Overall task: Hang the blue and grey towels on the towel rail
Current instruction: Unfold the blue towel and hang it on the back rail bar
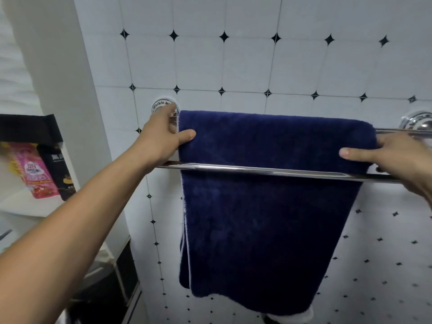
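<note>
A dark blue towel [268, 206] hangs folded over the back bar of a chrome double towel rail [268, 170] on the tiled wall; its lower part drops behind the front bar. My left hand [161, 136] pinches the towel's top left edge, thumb on the front. My right hand [402, 160] grips the top right edge, thumb pressed on the cloth. No grey towel shows, apart from a pale scrap [304, 315] below the blue towel's hem that I cannot identify.
Round chrome wall mounts sit at the rail's left end [161, 106] and right end [418, 122]. To the left, a white shelf unit [28, 206] holds a pink packet [35, 171], a black packet [59, 169] and a black band [30, 129].
</note>
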Tool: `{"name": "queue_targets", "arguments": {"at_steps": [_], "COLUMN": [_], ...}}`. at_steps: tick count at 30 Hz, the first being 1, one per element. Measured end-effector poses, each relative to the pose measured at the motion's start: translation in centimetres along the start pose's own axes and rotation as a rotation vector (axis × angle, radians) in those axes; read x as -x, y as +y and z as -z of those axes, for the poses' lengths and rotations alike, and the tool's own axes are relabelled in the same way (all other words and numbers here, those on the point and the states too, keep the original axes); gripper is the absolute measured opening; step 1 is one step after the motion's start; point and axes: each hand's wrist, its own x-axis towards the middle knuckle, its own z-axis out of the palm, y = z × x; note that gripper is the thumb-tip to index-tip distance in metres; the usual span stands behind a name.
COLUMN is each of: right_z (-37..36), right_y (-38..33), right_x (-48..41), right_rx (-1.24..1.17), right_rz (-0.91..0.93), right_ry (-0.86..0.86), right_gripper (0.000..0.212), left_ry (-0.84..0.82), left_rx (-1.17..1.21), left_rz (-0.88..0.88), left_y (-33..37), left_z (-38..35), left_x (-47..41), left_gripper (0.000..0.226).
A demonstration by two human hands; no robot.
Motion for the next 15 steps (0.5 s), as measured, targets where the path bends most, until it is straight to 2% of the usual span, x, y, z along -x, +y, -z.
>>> {"name": "queue_targets", "arguments": {"at_steps": [1,3,7,12,13,15], "right_z": [0.3,0.8,1.1,0.7,0.6,0.4], "right_y": [0.1,0.4,0.4,1.1,1.7,3.8], "right_x": [0.0,-0.2,0.2,1.1,1.5,3.5], "right_rx": [0.020,0.041,0.028,0.058,0.024,-0.020], "right_rz": [-0.010,-0.020,-0.060,-0.021,0.027,0.156], "right_ry": [-0.031,-0.079,-0.025,0.074,0.151,0.451], "right_gripper": [0.017,0.024,0.023,0.025,0.024,0.020], "left_ry": [-0.001,0.037,0.081,0.057,0.131,0.386], "left_rx": [-0.017,-0.082,-0.165,-0.292,-0.302,-0.151], "left_rz": [0.012,0.032,0.070,0.008,-0.057,-0.287], "left_y": [-0.1,-0.1,0.4,0.5,0.5,-0.5], "left_z": [0.0,-0.1,0.1,-0.5,-0.4,-0.2], "left_x": [0.0,-0.3,-0.6,0.2,0.8,3.6], "left_gripper": [0.053,0.081,0.089,0.074,0.067,0.044]}}
